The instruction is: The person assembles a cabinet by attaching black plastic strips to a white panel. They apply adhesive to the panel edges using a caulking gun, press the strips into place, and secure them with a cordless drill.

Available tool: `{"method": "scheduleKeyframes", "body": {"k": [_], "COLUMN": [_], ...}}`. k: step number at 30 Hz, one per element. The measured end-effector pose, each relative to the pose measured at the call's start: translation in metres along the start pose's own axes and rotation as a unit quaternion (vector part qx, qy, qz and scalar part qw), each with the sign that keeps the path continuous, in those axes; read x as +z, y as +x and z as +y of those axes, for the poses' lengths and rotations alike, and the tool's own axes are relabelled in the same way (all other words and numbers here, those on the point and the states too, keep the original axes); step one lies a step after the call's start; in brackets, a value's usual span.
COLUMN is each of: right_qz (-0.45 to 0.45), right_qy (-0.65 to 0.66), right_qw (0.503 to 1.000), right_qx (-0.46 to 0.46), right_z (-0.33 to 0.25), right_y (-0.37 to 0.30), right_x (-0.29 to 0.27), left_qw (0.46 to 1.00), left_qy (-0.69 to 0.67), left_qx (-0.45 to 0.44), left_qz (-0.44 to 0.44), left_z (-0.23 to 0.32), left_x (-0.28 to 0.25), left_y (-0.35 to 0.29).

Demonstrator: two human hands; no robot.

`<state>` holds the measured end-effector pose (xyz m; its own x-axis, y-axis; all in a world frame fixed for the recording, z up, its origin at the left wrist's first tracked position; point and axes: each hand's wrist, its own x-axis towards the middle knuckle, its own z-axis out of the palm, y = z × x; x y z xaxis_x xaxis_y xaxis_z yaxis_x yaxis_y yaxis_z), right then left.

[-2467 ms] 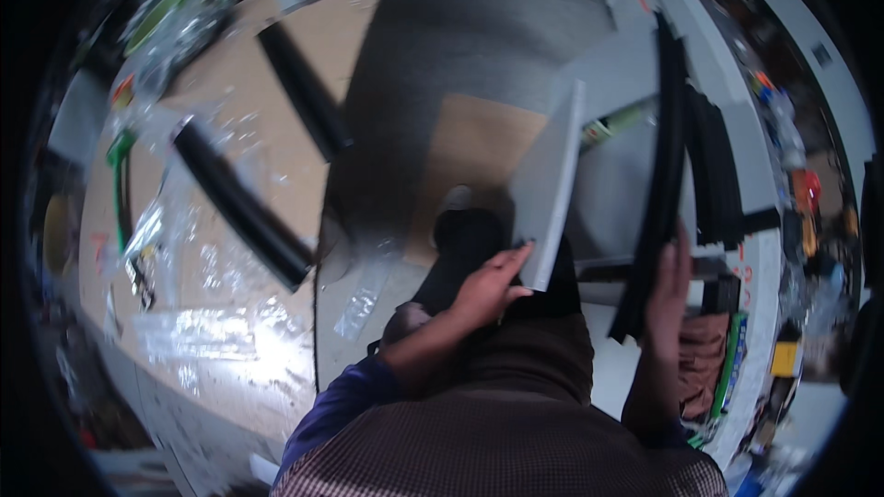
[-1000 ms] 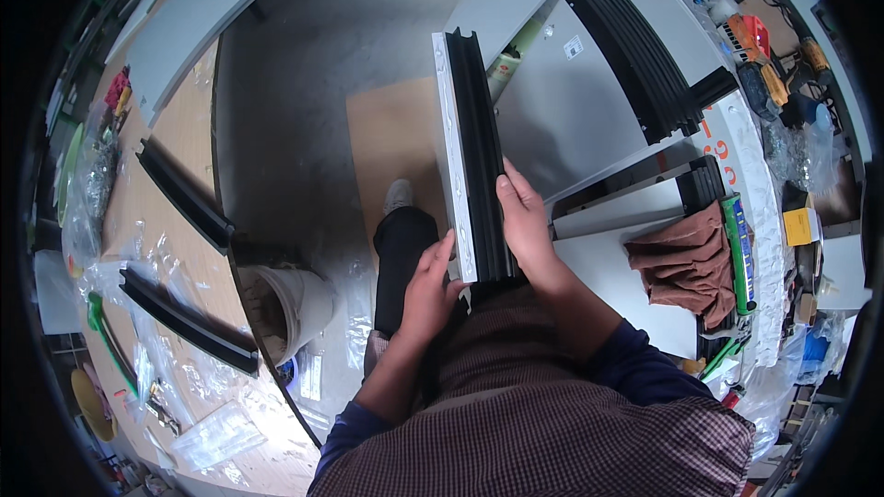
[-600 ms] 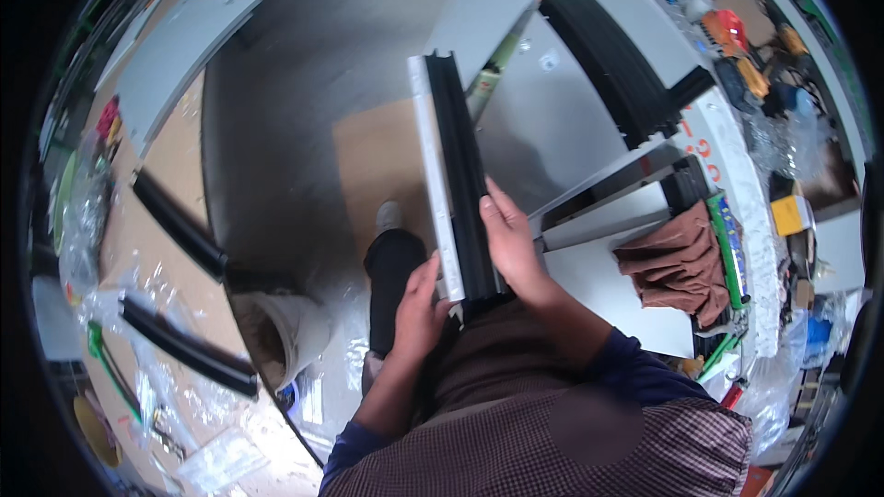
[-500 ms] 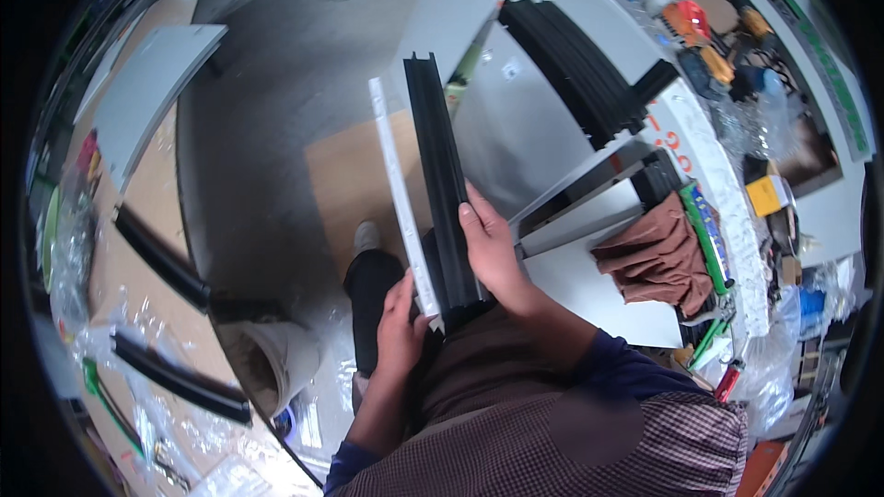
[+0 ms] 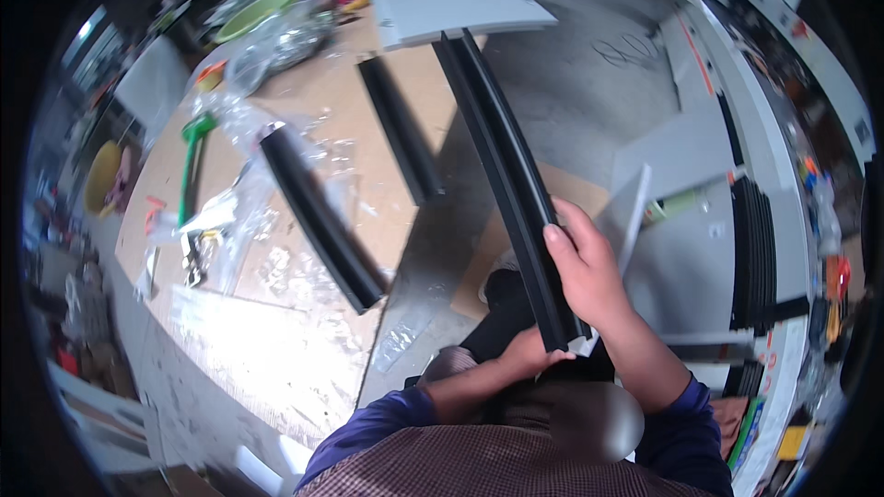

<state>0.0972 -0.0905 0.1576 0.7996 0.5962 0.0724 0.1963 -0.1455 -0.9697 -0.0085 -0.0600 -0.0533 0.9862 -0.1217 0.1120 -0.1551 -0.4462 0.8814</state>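
A long black channel profile (image 5: 502, 156) slants across the middle, its far end over the table edge and its near end close to my body. My right hand (image 5: 589, 271) is closed round its right side, thumb on top. Behind the profile and this hand runs a thin white strip (image 5: 633, 221), whose near end shows at the profile's foot. My left hand (image 5: 529, 356) is closed at that near end, holding the strip under the profile; its fingertips are partly hidden. On the table to the left lie two shorter-looking black profiles (image 5: 318, 216), (image 5: 401, 129).
The brown table (image 5: 276, 340) carries plastic wrap, a green-handled tool (image 5: 191, 166) and a white panel (image 5: 451, 0) at its far end. At right stand grey panels (image 5: 686, 221) with a stack of black profiles (image 5: 755, 253). A cable (image 5: 626, 51) lies on the floor.
My view has swung left, bringing the table toward the middle. The black profile and white strip now cross each other, where they were side by side before. Both hands keep hold.
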Motion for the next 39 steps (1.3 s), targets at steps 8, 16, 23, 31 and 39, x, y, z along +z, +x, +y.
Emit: {"method": "scheduleKeyframes", "body": {"k": [8, 16, 23, 31, 39], "right_qz": [-0.085, -0.188, -0.177, -0.081, -0.048], "right_qy": [-0.122, -0.458, -0.414, -0.344, -0.333], "right_qw": [0.987, 0.845, 0.881, 0.925, 0.935], "right_qx": [-0.064, -0.201, -0.146, -0.142, -0.11], "right_z": [0.003, -0.033, -0.031, -0.027, -0.026], "right_y": [0.126, 0.092, 0.074, 0.091, 0.161], "right_x": [0.148, 0.227, 0.24, 0.201, 0.15], "left_qw": [0.997, 0.994, 0.916, 0.972, 0.998], "left_qy": [0.007, -0.103, -0.395, -0.225, -0.061], "left_qx": [-0.013, 0.021, -0.002, 0.018, -0.001], "left_qz": [-0.074, 0.014, 0.075, 0.058, -0.028], "left_z": [0.007, -0.016, -0.028, -0.02, 0.002], "left_x": [-0.012, 0.009, 0.037, 0.022, -0.012], "left_y": [0.005, 0.005, 0.007, 0.002, 0.005]}}
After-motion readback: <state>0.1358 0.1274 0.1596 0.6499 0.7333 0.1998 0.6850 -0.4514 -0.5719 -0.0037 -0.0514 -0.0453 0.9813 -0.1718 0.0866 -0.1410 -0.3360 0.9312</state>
